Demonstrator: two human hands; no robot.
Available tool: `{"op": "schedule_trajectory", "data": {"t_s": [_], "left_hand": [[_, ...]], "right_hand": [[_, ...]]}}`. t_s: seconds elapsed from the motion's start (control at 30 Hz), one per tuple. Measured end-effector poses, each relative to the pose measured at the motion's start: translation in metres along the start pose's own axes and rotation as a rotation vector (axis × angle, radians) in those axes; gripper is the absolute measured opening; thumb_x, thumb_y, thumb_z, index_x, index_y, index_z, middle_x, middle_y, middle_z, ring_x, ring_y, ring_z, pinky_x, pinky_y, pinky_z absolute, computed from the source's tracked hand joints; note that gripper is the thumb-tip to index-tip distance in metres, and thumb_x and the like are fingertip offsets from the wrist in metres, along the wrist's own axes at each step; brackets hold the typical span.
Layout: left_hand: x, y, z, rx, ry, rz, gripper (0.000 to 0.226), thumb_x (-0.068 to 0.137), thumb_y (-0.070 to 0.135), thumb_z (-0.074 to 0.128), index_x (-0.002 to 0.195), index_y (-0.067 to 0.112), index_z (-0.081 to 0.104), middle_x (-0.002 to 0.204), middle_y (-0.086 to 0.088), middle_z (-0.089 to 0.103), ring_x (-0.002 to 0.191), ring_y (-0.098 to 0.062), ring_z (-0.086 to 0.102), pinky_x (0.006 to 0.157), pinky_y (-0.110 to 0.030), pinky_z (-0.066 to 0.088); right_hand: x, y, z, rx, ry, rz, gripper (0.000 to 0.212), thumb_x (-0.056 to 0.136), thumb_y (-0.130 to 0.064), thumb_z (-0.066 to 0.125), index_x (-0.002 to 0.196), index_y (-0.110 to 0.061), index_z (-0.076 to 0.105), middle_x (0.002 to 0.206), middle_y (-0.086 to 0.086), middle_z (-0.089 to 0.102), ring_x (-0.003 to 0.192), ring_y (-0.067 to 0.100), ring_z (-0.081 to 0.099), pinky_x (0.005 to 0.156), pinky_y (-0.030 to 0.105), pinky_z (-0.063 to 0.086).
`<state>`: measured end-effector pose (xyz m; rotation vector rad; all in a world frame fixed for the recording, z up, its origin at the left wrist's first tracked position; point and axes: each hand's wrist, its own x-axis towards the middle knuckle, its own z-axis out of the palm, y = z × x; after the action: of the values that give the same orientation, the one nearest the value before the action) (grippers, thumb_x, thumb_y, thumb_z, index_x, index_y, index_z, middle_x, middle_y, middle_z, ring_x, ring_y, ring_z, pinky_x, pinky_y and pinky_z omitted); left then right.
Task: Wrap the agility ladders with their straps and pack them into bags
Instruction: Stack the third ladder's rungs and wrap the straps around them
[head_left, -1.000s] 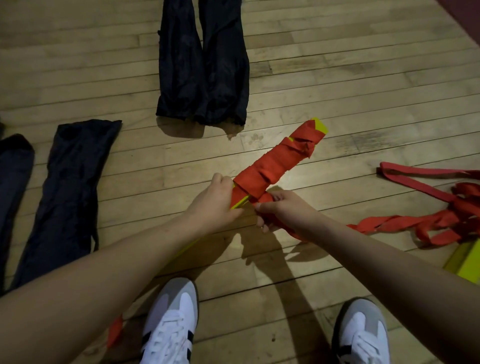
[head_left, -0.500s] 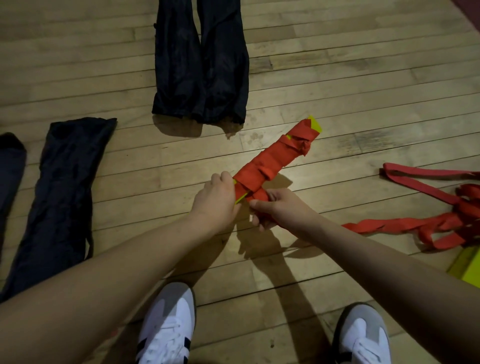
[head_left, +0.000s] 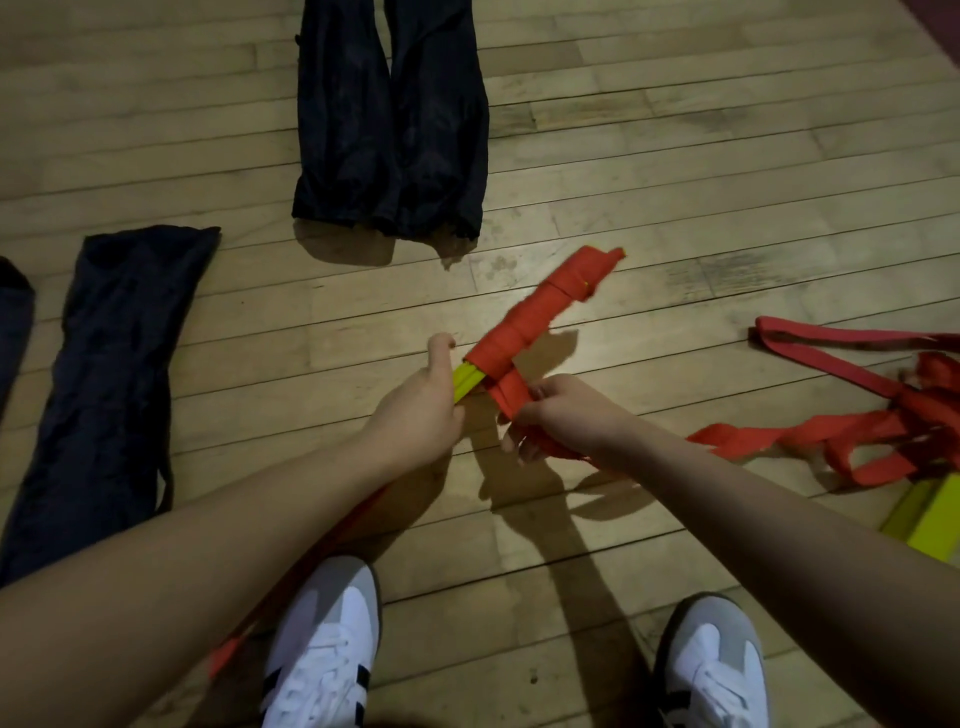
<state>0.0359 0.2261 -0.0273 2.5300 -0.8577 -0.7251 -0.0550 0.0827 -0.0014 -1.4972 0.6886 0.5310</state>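
While the left hand (head_left: 421, 410) grips the ladder's (head_left: 540, 312) mostly strap-hidden rungs, the right hand (head_left: 563, 415) pinches its strap (head_left: 511, 395).

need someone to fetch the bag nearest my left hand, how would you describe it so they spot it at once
On the wooden floor, look left of the left hand. A long dark bag lies flat there by itself, running away from the person. The pair of bags farther ahead lie side by side, touching.
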Motion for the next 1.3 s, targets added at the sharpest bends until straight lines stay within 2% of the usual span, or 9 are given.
{"op": "schedule_trajectory", "data": {"t_s": [0.13, 0.23, 0.4, 0.53, 0.7, 0.93, 1.1, 1.17, 1.3], "left_hand": [[0.014, -0.009, -0.007, -0.045, 0.007, -0.187, 0.072, 0.092, 0.035, 0.051, 0.143, 0.022, 0.002, 0.118, -0.021, 0.049, 0.095, -0.036, 0.058, 0.081, -0.044, 0.05], [0.017, -0.012, -0.007, 0.069, -0.1, -0.302, 0.074, 0.093, 0.039, 0.046, 0.149, 0.019, 0.002, 0.139, -0.02, 0.029, 0.127, -0.04, 0.036, 0.105, -0.046, 0.03], [0.01, -0.018, -0.003, 0.195, -0.12, -0.157, 0.054, 0.083, 0.045, 0.065, 0.123, 0.016, 0.043, 0.124, -0.011, 0.044, 0.116, -0.03, 0.048, 0.092, -0.04, 0.044], [0.006, -0.019, -0.004, 0.165, -0.074, -0.028, 0.038, 0.076, 0.031, 0.071, 0.092, 0.019, 0.039, 0.101, -0.004, 0.049, 0.097, -0.026, 0.053, 0.074, -0.035, 0.046], [0.0, -0.018, -0.002, 0.021, -0.061, -0.092, 0.038, 0.083, 0.008, 0.061, 0.108, 0.016, 0.034, 0.093, -0.007, 0.053, 0.081, -0.024, 0.057, 0.068, -0.038, 0.052], [-0.003, -0.017, -0.004, -0.035, 0.037, -0.126, 0.061, 0.088, 0.017, 0.062, 0.135, 0.014, 0.022, 0.089, -0.006, 0.056, 0.07, -0.023, 0.06, 0.06, -0.035, 0.051], [-0.002, -0.011, -0.005, 0.006, -0.06, -0.141, 0.07, 0.092, 0.037, 0.055, 0.146, 0.014, 0.018, 0.136, -0.013, 0.039, 0.124, -0.03, 0.042, 0.104, -0.042, 0.033], [-0.003, -0.011, -0.005, 0.085, -0.089, -0.078, 0.06, 0.094, 0.041, 0.053, 0.141, 0.014, 0.03, 0.135, -0.01, 0.039, 0.124, -0.027, 0.042, 0.103, -0.039, 0.035], [-0.01, -0.01, -0.013, 0.185, -0.038, 0.111, 0.036, 0.085, 0.047, 0.064, 0.099, 0.02, 0.045, 0.099, 0.001, 0.047, 0.09, -0.018, 0.052, 0.071, -0.032, 0.042]], "right_hand": [[-0.004, 0.0, 0.0, -0.116, -0.115, 0.027, 0.014, 0.094, 0.004, 0.048, 0.103, 0.01, 0.056, 0.071, 0.013, 0.066, 0.054, 0.019, 0.061, 0.056, 0.023, 0.052], [-0.003, 0.002, 0.002, -0.088, -0.06, -0.029, 0.009, 0.094, 0.001, 0.05, 0.099, 0.004, 0.058, 0.067, 0.009, 0.063, 0.05, 0.014, 0.056, 0.052, 0.019, 0.048], [0.001, 0.006, 0.002, -0.075, 0.022, -0.085, 0.008, 0.091, 0.002, 0.05, 0.087, 0.0, 0.057, 0.059, 0.004, 0.057, 0.049, 0.011, 0.051, 0.052, 0.021, 0.042], [0.0, 0.01, 0.004, -0.092, -0.019, -0.078, 0.007, 0.092, -0.002, 0.053, 0.091, 0.002, 0.059, 0.062, 0.006, 0.061, 0.053, 0.015, 0.053, 0.051, 0.02, 0.044], [0.001, 0.008, 0.002, 0.007, -0.13, -0.014, 0.011, 0.09, 0.001, 0.06, 0.099, 0.005, 0.058, 0.082, 0.016, 0.069, 0.06, 0.02, 0.065, 0.064, 0.024, 0.056], [0.001, -0.002, -0.003, -0.143, -0.276, 0.124, 0.022, 0.093, -0.003, 0.054, 0.109, 0.013, 0.058, 0.088, 0.018, 0.071, 0.065, 0.023, 0.068, 0.066, 0.027, 0.057], [0.002, 0.001, 0.001, -0.036, -0.091, -0.018, 0.021, 0.094, -0.002, 0.053, 0.108, 0.012, 0.057, 0.073, 0.014, 0.067, 0.055, 0.021, 0.06, 0.058, 0.026, 0.052], [0.002, 0.003, 0.0, -0.011, -0.069, -0.036, 0.02, 0.094, -0.004, 0.055, 0.105, 0.011, 0.059, 0.071, 0.014, 0.066, 0.057, 0.023, 0.059, 0.056, 0.025, 0.052], [-0.002, 0.009, -0.006, -0.028, -0.15, 0.027, 0.004, 0.089, 0.002, 0.061, 0.091, 0.005, 0.062, 0.078, 0.019, 0.069, 0.069, 0.03, 0.065, 0.066, 0.031, 0.058]]}}
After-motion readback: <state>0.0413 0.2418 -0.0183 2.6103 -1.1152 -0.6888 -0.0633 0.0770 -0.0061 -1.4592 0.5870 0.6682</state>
